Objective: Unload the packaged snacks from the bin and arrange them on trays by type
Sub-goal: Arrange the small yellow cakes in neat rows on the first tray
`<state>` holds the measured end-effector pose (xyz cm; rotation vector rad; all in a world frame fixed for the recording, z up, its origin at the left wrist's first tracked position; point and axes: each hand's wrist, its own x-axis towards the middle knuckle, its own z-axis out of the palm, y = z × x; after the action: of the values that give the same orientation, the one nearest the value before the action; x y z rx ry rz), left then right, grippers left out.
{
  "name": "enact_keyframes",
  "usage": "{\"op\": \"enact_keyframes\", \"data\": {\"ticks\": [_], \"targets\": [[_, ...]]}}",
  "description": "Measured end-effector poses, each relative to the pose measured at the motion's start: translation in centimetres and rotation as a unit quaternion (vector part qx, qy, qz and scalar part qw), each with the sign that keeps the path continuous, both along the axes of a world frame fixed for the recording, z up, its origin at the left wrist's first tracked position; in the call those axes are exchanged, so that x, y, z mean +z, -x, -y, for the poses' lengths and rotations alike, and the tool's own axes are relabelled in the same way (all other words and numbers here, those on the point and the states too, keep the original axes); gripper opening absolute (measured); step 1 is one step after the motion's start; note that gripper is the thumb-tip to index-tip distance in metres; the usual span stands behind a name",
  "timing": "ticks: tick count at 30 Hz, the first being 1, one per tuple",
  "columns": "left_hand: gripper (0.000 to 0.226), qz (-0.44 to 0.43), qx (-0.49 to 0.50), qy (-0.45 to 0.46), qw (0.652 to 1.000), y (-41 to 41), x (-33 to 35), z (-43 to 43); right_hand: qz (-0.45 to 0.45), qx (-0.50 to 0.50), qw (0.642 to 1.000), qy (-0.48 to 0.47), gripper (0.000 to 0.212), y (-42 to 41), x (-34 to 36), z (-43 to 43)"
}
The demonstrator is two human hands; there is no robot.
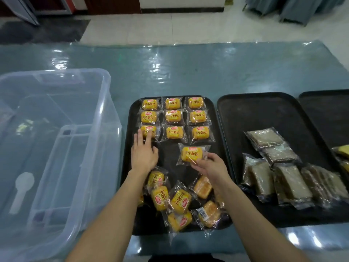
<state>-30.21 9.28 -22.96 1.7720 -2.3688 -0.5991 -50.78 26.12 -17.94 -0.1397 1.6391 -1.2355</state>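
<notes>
Pinching one yellow bread packet (192,154) by its near edge, the right grip (211,167) holds it above the bare middle of the left black tray (170,154). Whether the packet rests on the tray or is lifted off it cannot be told. Just beyond it lies a neat three-by-three grid of matching packets (173,116). The left grip (144,156) is released, its fingers straight, and its fingertips (149,136) touch the grid's near-left packet (151,129). A loose pile of the same bread packets (170,201) crowds the tray's near end, some turned label-down. To the right, the middle black tray (264,114) carries brown cake slices in clear wrappers (283,173), bunched toward its near right. A third tray (328,114) at the right edge bears yellow packets (342,151), mostly cut off. Left of the trays stands a clear plastic bin (111,120), with a white scoop-shaped piece (21,188) showing through it. Everything sits on a blue-green surface (188,69) under glossy film.
</notes>
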Motion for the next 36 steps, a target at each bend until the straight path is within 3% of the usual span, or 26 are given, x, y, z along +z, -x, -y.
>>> {"op": "enact_keyframes", "data": {"ticks": [4,7,9,11,13,15,17,19,21,24,26,31,36], "targets": [[0.058,-0.094,-0.022,-0.013,0.995,0.7,2.1,-4.3,0.004,0.02,1.0,0.019,0.038,1.2,-0.4,0.4],[0.058,0.003,-0.172,-0.035,0.984,0.9,1.5,-7.3,-0.058,0.03,0.998,0.004,0.036,2.8,-1.2,0.7],[0.056,0.066,-0.22,-0.039,0.973,1.1,1.1,-8.6,-0.103,0.045,0.993,-0.019,0.04,3.9,-1.6,0.9],[0.048,0.061,-0.207,-0.011,0.976,1.8,1.3,-9.2,-0.125,0.047,0.991,-0.03,0.041,5.0,-2.3,1.0],[0.042,-0.002,-0.159,-0.017,0.987,3.6,2.1,-9.1,-0.114,0.032,0.993,-0.027,0.039,5.7,-2.6,1.0],[0.04,-0.11,-0.07,-0.117,0.985,6.3,3.0,-8.3,-0.082,0.03,0.996,-0.009,0.038,6.0,-2.5,0.8],[0.041,-0.241,0.023,-0.278,0.93,9.0,3.5,-7.4,-0.053,0.05,0.997,0.013,0.037,6.1,-2.4,0.6],[0.032,-0.322,0.069,-0.378,0.865,10.5,3.4,-6.7,-0.037,0.069,0.997,0.026,0.04,6.3,-2.5,0.3],[0.028,-0.341,0.085,-0.411,0.841,10.6,3.1,-6.2,-0.057,0.103,0.993,0.016,0.044,7.0,-2.6,0.0],[0.028,-0.341,0.101,-0.449,0.82,10.4,1.8,-5.8,-0.183,0.205,0.961,-0.041,0.046,7.9,-2.3,-0.2],[0.024,-0.303,0.083,-0.45,0.836,10.7,1.0,-5.9,-0.279,0.251,0.923,-0.089,0.043,8.0,-2.1,-0.1],[0.022,-0.122,0.008,-0.28,0.952,12.0,0.1,-6.3,-0.463,0.311,0.816,-0.154,0.027,7.9,-2.4,0.4],[0.031,-0.057,0.014,-0.197,0.979,12.4,-0.2,-6.0,-0.51,0.32,0.78,-0.17,0.028,7.4,-2.7,0.8]]}}
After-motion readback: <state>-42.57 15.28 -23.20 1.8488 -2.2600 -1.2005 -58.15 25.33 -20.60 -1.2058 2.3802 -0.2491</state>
